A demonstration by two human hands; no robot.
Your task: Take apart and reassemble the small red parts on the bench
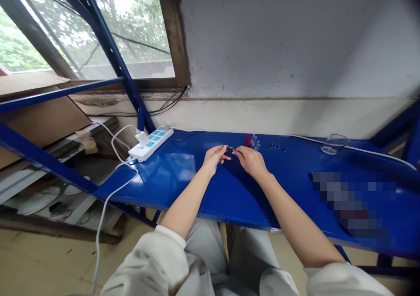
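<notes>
I have two hands over one blue table. Between them is one small black thing. Near the middle of the frame is one red thing, with some clear tubes too small to count. To the right are about four little dark bits. Further right is one glass cup. On the left is one white power strip with one plug.

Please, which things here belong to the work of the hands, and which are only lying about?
Probably work:
small dark part, pinched by left hand and right hand
red piece
clear plastic pieces
small dark pieces

Probably lying about:
glass container
power strip
white cable
</notes>
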